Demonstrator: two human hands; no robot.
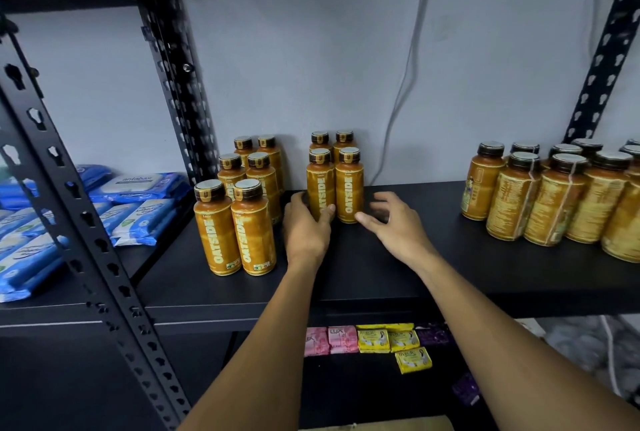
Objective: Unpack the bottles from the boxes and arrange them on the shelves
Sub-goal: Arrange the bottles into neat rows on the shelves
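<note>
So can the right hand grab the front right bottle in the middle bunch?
Probably yes. The right hand is open right beside the front right bottle, fingertips almost at its base, with only bare shelf between. The left hand holds the neighbouring bottle, so it is not in the way.

6 bottles [252, 230] stand left of 4 bottles [349, 188] on shelf [363, 268].

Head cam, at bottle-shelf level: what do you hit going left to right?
Blue wipes packs → rear shelf upright → six Oatside bottles → left hand → four Oatside bottles → right hand → banded bottle packs.
</note>
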